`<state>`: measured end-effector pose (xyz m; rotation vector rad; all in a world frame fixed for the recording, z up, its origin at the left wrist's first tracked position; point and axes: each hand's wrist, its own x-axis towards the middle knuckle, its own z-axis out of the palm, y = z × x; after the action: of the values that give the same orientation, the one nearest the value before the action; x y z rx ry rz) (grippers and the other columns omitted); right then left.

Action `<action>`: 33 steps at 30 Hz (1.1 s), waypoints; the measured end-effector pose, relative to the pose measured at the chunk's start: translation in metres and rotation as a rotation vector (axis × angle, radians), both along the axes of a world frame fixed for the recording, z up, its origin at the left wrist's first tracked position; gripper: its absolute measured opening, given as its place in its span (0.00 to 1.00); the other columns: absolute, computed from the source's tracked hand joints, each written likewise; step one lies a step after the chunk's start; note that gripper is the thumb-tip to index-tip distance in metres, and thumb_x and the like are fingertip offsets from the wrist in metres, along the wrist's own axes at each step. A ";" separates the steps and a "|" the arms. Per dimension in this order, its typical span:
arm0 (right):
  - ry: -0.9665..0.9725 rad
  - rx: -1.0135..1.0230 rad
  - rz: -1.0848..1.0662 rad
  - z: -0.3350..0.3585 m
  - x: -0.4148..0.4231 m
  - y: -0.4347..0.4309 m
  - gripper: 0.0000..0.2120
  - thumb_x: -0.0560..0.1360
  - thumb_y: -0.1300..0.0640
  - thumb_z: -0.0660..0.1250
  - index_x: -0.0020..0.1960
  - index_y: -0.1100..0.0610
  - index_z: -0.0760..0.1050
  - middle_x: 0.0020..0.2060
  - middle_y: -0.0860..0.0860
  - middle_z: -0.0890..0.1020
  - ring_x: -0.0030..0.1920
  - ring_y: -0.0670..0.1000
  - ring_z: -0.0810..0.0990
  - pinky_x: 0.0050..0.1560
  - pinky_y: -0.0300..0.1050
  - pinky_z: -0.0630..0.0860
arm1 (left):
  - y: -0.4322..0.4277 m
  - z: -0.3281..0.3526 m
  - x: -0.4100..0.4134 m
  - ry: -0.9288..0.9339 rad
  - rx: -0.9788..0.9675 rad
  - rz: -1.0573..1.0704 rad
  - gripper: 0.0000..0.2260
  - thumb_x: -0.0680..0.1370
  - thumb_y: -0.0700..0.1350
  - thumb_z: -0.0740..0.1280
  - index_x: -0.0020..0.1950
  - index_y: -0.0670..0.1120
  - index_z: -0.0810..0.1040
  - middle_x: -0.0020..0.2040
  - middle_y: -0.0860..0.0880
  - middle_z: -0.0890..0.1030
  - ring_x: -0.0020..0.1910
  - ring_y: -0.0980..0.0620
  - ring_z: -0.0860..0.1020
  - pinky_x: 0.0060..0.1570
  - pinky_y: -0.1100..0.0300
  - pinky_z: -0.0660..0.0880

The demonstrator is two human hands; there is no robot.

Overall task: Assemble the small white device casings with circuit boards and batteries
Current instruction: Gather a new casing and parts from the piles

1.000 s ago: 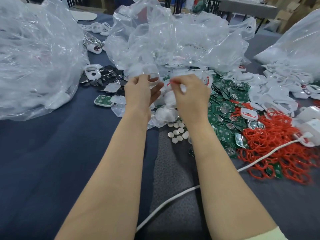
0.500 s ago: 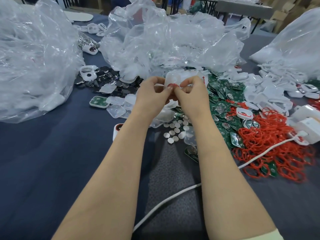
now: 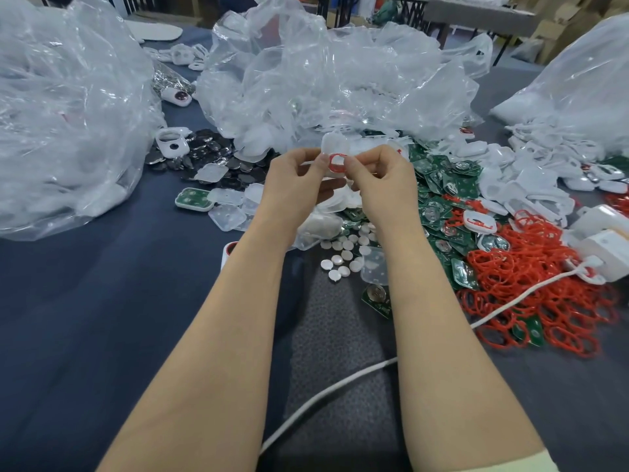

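Observation:
Both hands are raised over the middle of the table and meet at a small white casing point(image 3: 335, 148) with a red ring point(image 3: 337, 163) on it. My left hand point(image 3: 299, 185) pinches the casing's left side; my right hand point(image 3: 381, 182) pinches the right side, at the ring. Below the hands lie small white round discs point(image 3: 342, 257) and a clear cover point(image 3: 374, 267). Green circuit boards point(image 3: 446, 185) are heaped to the right. A casing with a board in it point(image 3: 194, 198) lies to the left.
Big clear plastic bags stand at the left point(image 3: 68, 114), the middle back point(image 3: 323, 80) and the right point(image 3: 578, 86). Red rings point(image 3: 531, 284) pile at the right beside white casings point(image 3: 531, 185). Dark coin batteries point(image 3: 204, 158) lie left of centre. A white cable point(image 3: 340, 390) crosses the near table.
The hands came together and drew slightly nearer. A second ago the left held the casing and the right a red ring apart; now both pinch the casing with the ring on it.

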<state>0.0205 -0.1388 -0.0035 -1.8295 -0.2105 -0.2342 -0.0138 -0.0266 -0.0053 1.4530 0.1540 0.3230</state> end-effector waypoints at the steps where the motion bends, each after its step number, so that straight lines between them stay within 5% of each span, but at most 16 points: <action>1: 0.004 -0.001 0.003 0.000 0.000 0.000 0.09 0.75 0.57 0.70 0.38 0.52 0.73 0.33 0.51 0.80 0.35 0.48 0.78 0.42 0.44 0.76 | 0.000 -0.001 0.000 0.003 0.006 0.005 0.10 0.82 0.42 0.62 0.58 0.39 0.77 0.48 0.44 0.83 0.48 0.49 0.84 0.43 0.64 0.79; 4: 0.013 -0.022 0.007 0.000 0.000 -0.001 0.09 0.74 0.56 0.71 0.38 0.53 0.73 0.32 0.50 0.80 0.31 0.45 0.77 0.38 0.38 0.73 | -0.001 -0.002 0.001 0.007 0.048 0.017 0.10 0.82 0.42 0.62 0.59 0.39 0.76 0.49 0.44 0.83 0.46 0.51 0.84 0.46 0.62 0.80; 11: -0.023 -0.084 -0.048 -0.001 0.000 0.002 0.09 0.75 0.55 0.70 0.38 0.52 0.73 0.39 0.57 0.83 0.42 0.56 0.82 0.46 0.49 0.78 | 0.000 -0.005 0.001 -0.034 0.138 0.009 0.07 0.79 0.43 0.67 0.54 0.40 0.77 0.46 0.44 0.84 0.45 0.50 0.84 0.49 0.57 0.80; 21: -0.055 -0.073 -0.027 -0.005 -0.003 0.007 0.11 0.75 0.57 0.69 0.37 0.52 0.70 0.31 0.47 0.74 0.34 0.46 0.73 0.35 0.33 0.69 | 0.000 -0.009 0.002 -0.016 0.174 0.043 0.07 0.81 0.40 0.62 0.55 0.39 0.75 0.46 0.44 0.84 0.44 0.51 0.84 0.45 0.61 0.80; 28: 0.381 0.371 0.271 -0.001 0.006 -0.008 0.03 0.76 0.59 0.68 0.45 0.57 0.78 0.32 0.47 0.79 0.29 0.42 0.72 0.32 0.36 0.71 | 0.001 -0.006 0.001 -0.036 0.068 -0.025 0.07 0.81 0.41 0.62 0.56 0.40 0.76 0.47 0.44 0.84 0.46 0.50 0.84 0.48 0.59 0.80; 33: 0.407 0.484 0.280 -0.002 0.008 -0.009 0.07 0.77 0.63 0.67 0.39 0.57 0.77 0.25 0.45 0.77 0.25 0.40 0.71 0.28 0.32 0.71 | 0.000 -0.005 -0.001 -0.028 0.030 -0.061 0.06 0.81 0.41 0.62 0.55 0.42 0.77 0.47 0.44 0.84 0.46 0.49 0.84 0.49 0.59 0.80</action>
<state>0.0283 -0.1473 -0.0053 -1.3118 -0.1080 0.2661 -0.0144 -0.0265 -0.0103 1.4794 0.0828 0.2967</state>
